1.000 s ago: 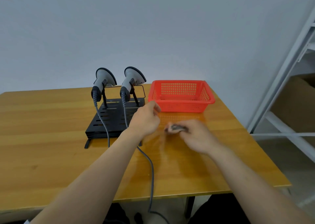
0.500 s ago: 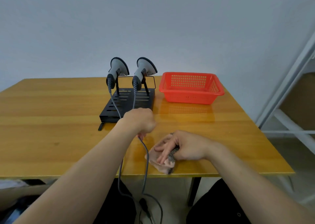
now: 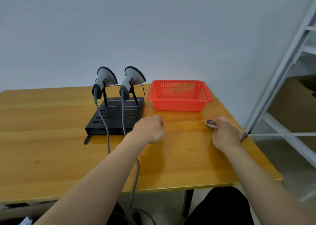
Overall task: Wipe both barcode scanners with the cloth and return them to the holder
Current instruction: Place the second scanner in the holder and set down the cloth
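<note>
Two grey barcode scanners, one on the left (image 3: 104, 81) and one on the right (image 3: 131, 80), stand upright in the black slotted holder (image 3: 112, 118) at the back of the wooden table (image 3: 42, 147). Their grey cables (image 3: 107, 132) trail over the holder toward the front edge. My left hand (image 3: 150, 129) is a loose fist just right of the holder's front corner, holding nothing. My right hand (image 3: 225, 132) rests on the table near the right edge, closed on a patterned cloth (image 3: 211, 123) whose ends stick out on both sides of the hand.
A red plastic basket (image 3: 179, 103) sits right of the holder, behind my hands. A white metal shelf frame (image 3: 282, 67) and a cardboard box (image 3: 294, 105) stand past the table's right edge. One cable (image 3: 135, 182) hangs over the front edge.
My right hand has moved with the cloth from the front edge to the right and farther back. My left hand has shifted slightly away from the cable. The camera view has also moved.
</note>
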